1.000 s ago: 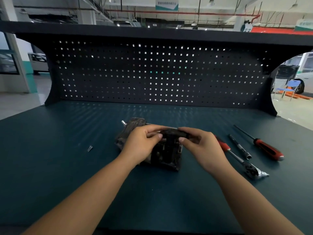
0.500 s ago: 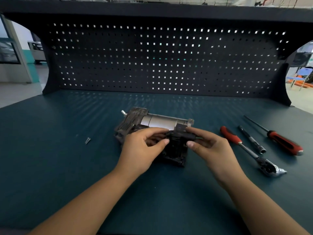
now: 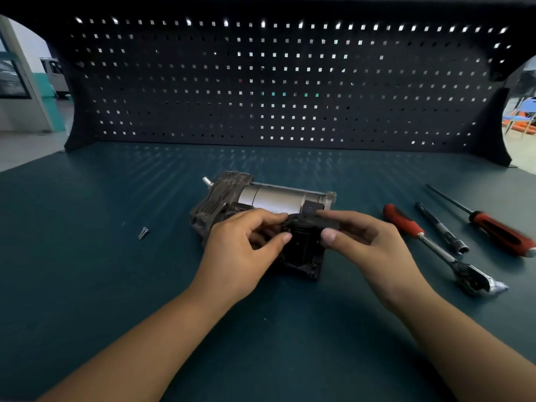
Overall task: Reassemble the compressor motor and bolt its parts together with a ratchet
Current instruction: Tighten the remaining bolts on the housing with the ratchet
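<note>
At mid-desk the left hand [image 3: 240,250] and right hand [image 3: 374,242] pinch a black cover [image 3: 303,224] onto the compressor motor [image 3: 278,198]; seated crooked, its bolt holes could misalign.

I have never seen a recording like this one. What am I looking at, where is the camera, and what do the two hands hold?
No machine works here: these are a person's two bare hands. The picture comes from a camera worn on the person's head, looking forward and down over a dark green workbench with a pegboard behind. In the middle lies the compressor motor, a silver cylinder with dark housing. The left hand and the right hand both pinch a black part on its near side. To the right lie a ratchet with a red handle, a thin extension bar and a red-handled screwdriver, none touched. To the left lies one small screw, alone.
</note>
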Available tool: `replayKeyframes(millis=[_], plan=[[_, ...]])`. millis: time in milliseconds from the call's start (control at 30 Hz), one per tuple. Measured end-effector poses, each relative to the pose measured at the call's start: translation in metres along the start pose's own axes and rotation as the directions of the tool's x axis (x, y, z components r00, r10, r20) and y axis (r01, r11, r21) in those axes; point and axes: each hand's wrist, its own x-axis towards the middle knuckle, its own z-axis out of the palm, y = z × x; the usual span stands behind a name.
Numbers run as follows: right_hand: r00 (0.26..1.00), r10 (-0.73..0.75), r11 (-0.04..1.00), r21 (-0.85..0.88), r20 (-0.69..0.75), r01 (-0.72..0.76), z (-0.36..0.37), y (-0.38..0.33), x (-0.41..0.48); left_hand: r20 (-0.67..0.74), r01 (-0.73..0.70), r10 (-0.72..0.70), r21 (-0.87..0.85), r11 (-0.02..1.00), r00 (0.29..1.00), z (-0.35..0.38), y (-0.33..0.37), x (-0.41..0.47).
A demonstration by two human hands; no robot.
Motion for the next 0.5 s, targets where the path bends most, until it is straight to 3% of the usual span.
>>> replayKeyframes(millis=[167, 500], plan=[[0.995, -0.078, 0.991, -0.111, -0.061, 0.071, 0.010, 0.000, -0.001, 0.046, -0.005, 0.005, 0.001, 1.000, 0.999, -0.003, 0.002, 0.000], [0.991, -0.126, 0.982, -0.148, -0.054, 0.117, 0.011, 0.005, -0.002, 0.035, -0.057, 0.056, 0.045, 0.997, 0.998, -0.003, 0.001, -0.002]])
